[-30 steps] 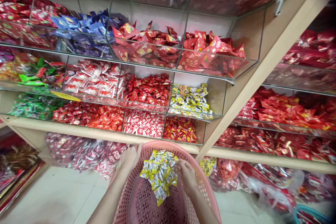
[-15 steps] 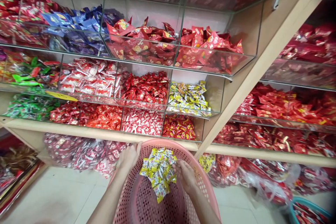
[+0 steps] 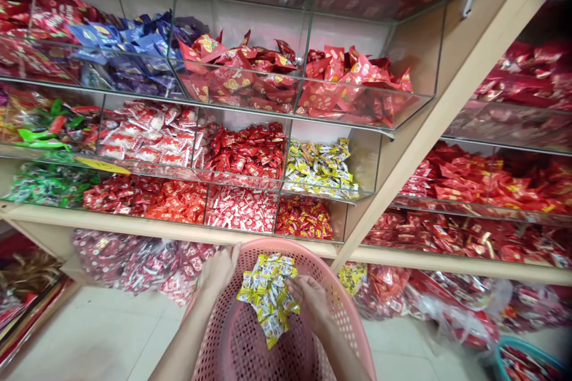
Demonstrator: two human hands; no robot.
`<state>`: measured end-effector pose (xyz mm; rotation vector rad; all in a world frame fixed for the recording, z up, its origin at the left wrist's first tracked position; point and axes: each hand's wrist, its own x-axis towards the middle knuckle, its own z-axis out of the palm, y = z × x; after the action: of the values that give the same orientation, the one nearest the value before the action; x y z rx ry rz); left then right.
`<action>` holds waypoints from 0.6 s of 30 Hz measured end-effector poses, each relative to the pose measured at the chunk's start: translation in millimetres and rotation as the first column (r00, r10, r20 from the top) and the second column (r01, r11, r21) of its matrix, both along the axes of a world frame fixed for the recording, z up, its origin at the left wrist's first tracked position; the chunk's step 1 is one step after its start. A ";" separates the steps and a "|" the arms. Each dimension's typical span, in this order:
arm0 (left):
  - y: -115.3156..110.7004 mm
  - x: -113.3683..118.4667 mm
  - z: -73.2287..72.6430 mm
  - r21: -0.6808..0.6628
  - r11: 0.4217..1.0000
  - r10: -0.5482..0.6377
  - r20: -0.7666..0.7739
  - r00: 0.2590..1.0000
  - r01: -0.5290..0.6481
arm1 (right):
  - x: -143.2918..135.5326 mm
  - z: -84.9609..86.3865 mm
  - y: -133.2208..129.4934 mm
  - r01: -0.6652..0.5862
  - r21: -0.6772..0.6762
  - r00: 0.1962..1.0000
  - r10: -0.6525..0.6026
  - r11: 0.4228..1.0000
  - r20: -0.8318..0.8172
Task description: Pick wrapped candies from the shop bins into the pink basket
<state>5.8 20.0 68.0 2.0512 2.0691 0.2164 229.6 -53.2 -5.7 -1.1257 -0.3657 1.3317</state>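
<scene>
1. The shelf (image 3: 134, 224) takes most of the view. Its wooden post leans across the right side, and its low front board runs behind the basket. Whether this board touches the basket's far rim, one cannot tell.
2. The floor (image 3: 120, 321) shows pale tiles at both sides of the basket. At the left, the tiles give room as far as the plastic bags (image 3: 152, 265) under the shelf.
3. The basket (image 3: 346, 300) is pink, round and full of small holes. Its near edge goes out of the picture. Inside, much bare wall shows around the candies, mostly at the right and the near side.
4. The glass-fronted bins stand in rows. One bin (image 3: 365, 161), just above the basket and a little to the right, contains yellow and white sweets (image 3: 319, 166); its neighbours contain mainly red ones.
5. The blue tub (image 3: 501, 357), at the lower right corner, contains red packets.
6. The left hand (image 3: 218, 271) is grasping the basket's left rim.
7. The right hand (image 3: 310, 297) bends its fingers against the right edge of the pile; whether it pinches a piece, one cannot tell.
8. The candies (image 3: 267, 294) lie heaped in the basket, between the two hands. Their small wrappers are yellow and white, with red marks, and the pile becomes narrow towards the person.
</scene>
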 end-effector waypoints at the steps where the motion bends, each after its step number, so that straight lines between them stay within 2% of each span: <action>1: -0.3 0.3 0.9 -0.002 1.000 0.003 0.002 1.000 -0.003 | -0.1 -0.9 0.1 -0.002 -0.007 1.000 0.002 1.000 -0.020; 5: -0.6 1.0 1.9 -0.012 1.000 0.012 0.000 1.000 -0.012 | -0.3 -5.1 0.8 -0.013 -0.034 0.999 0.012 0.999 -0.039; 11: -1.2 0.1 0.8 0.000 1.000 0.008 0.008 1.000 -0.008 | -1.8 -10.2 2.2 -0.033 -0.001 0.989 0.033 0.999 0.144; 18: -1.9 0.1 4.6 -0.008 1.000 0.004 0.012 1.000 -0.003 | -5.3 2.4 -0.4 -0.013 -0.023 0.955 0.019 1.000 0.296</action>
<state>5.9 18.1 72.6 2.0367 2.0633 0.2195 224.2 -53.6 -3.4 -1.3465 -0.5817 1.1833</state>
